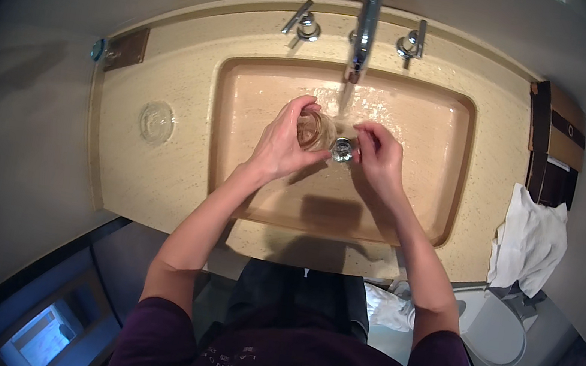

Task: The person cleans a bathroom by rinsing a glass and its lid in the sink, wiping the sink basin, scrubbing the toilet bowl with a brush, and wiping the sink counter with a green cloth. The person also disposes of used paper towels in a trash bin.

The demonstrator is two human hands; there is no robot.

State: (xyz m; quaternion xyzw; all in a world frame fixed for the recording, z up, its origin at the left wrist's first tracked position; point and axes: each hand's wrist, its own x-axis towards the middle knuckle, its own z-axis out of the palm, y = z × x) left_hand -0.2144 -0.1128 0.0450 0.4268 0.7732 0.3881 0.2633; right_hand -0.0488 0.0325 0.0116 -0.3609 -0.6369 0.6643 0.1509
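My left hand [281, 144] is wrapped around a clear glass [316, 131], tilted over the sink basin [262, 195]. To its right is my right hand [382, 154], apart from the glass, with its fingers curled and fingertips close together. Whether anything small sits between those fingertips is hidden. The metal drain [343, 150] shows between the two hands. Above them reaches a chrome faucet [367, 29], and what looks like a stream of water runs from its spout. Wet, glinting patches cover the basin's back part.
Two chrome lever handles, left [308, 26] and right [408, 44], flank the faucet. A round clear glass item [156, 123] rests on the left counter, a brown tray [128, 49] behind it. Brown boxes [558, 137] and a white cloth [530, 241] line the right end. A toilet [495, 330] stands lower right.
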